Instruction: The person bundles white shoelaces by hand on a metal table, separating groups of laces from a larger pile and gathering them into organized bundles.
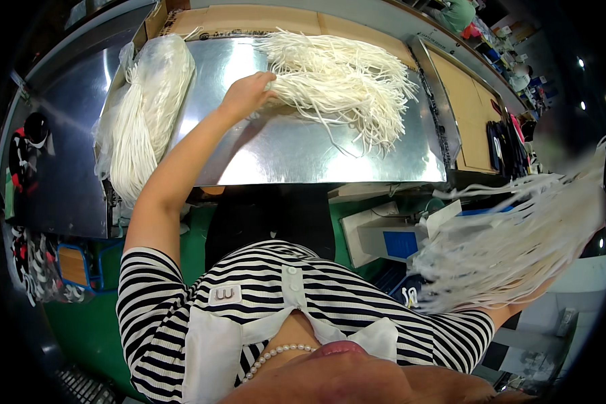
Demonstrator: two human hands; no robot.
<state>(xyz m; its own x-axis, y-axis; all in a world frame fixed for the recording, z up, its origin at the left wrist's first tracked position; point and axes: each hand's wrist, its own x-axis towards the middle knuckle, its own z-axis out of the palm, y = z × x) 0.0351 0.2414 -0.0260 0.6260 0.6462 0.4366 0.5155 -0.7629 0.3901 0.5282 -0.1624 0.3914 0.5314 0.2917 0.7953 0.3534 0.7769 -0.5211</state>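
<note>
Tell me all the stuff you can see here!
shiny metal worktable: one, silver, centre
loose pile of white cords: one, white, on the table's far right
clear bag of white cords: one, white, table's left edge
blurred bunch of white cords: one, white, raised at right
brown cardboard sheet: one, brown, right of the table
striped shirt: one, black and white, bottom
left hand: one, touching the loose pile
right hand: hidden behind the raised bunch, which it seems to hold
</note>
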